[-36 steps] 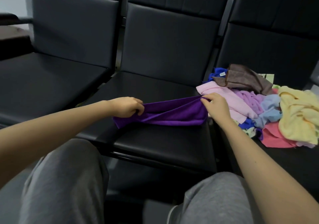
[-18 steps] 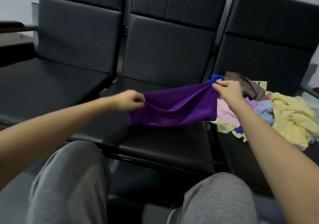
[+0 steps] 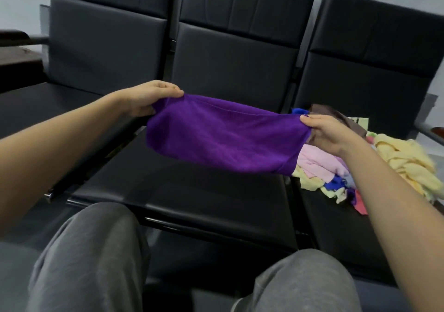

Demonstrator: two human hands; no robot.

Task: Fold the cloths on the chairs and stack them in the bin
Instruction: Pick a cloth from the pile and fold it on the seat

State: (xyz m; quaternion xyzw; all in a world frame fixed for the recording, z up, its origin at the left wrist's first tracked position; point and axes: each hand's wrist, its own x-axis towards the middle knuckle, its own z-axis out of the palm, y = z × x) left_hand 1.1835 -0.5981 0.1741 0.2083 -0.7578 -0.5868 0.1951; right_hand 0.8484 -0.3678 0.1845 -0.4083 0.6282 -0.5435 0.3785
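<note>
Status: left hand [image 3: 153, 98] pinched the top left corner of the purple cloth [image 3: 223, 138], thumb and fingers curled onto the hem. The right hand [image 3: 329, 134] pinched the top right corner the same way, thumb on the near face. Both grips were closed on fabric, with nothing else in either hand.

The purple cloth was held in the air above the seat of the middle chair [image 3: 192, 191], spread wide between the hands. Its top edge sagged a little mid-span, and the left end sat higher than the right. It hung in front of the middle chair's backrest with its lower edge clear of the seat. The lower right corner overlapped the pile [image 3: 319, 167] in view; couldn't tell whether they touched. Couldn't tell whether the cloth was single or doubled.

The pile lay on the right chair [image 3: 372, 59], next over from the middle chair, all crumpled and unfolded:
- pink cloth [image 3: 314, 162] nearest the middle chair
- yellow cloth [image 3: 406, 160] on the side away from it
- brown cloth [image 3: 336, 117] at the back, by the backrest
- blue cloth [image 3: 298, 111] just behind the right hand
- red scrap [image 3: 360, 203] at the front edge

The left chair [image 3: 96, 47] stood on the middle chair's other side, same black padding. The grey knees [image 3: 91, 259] were on the near side of the middle chair, one off each front corner.
</note>
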